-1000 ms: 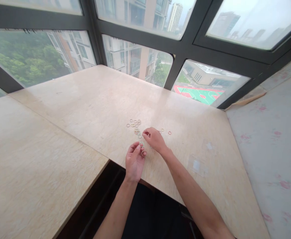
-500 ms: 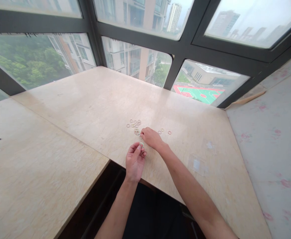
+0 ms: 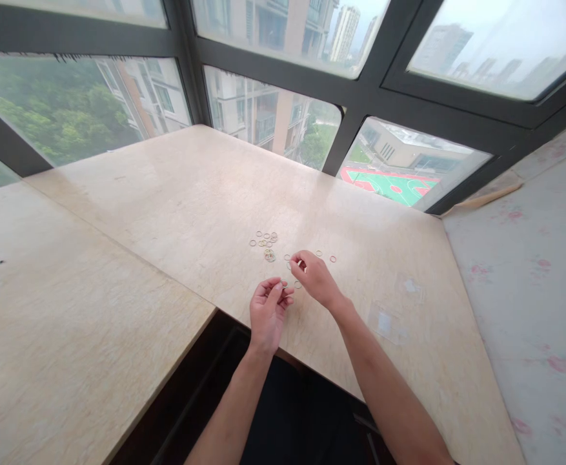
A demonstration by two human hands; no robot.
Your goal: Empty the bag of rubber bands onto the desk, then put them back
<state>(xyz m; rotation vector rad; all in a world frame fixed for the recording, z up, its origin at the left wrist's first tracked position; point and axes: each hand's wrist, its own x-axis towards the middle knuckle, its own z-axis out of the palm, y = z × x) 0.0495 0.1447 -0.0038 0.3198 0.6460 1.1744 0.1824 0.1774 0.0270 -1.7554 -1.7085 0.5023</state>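
Observation:
Several small thin rings (image 3: pixel 265 239) lie scattered on a beige marble sill (image 3: pixel 176 194), with a denser little clump (image 3: pixel 269 255) beside them. My left hand (image 3: pixel 268 313) is raised near the sill's front edge, its fingertips pinched together on small rings. My right hand (image 3: pixel 315 278) hovers just right of it, fingers curled and pinching a ring (image 3: pixel 301 263). A few more rings (image 3: pixel 332 259) lie to the right of my right hand.
Dark-framed windows (image 3: pixel 360 97) run along the sill's far edge. A second beige slab (image 3: pixel 45 310) adjoins at the left. A floral-patterned surface (image 3: pixel 534 271) lies at the right. A piece of clear tape (image 3: pixel 384 321) sticks on the sill.
My right hand has drawn back from the clump of rings toward me and to the right, now pinching a ring. My left hand stayed in place, fingers still pinched.

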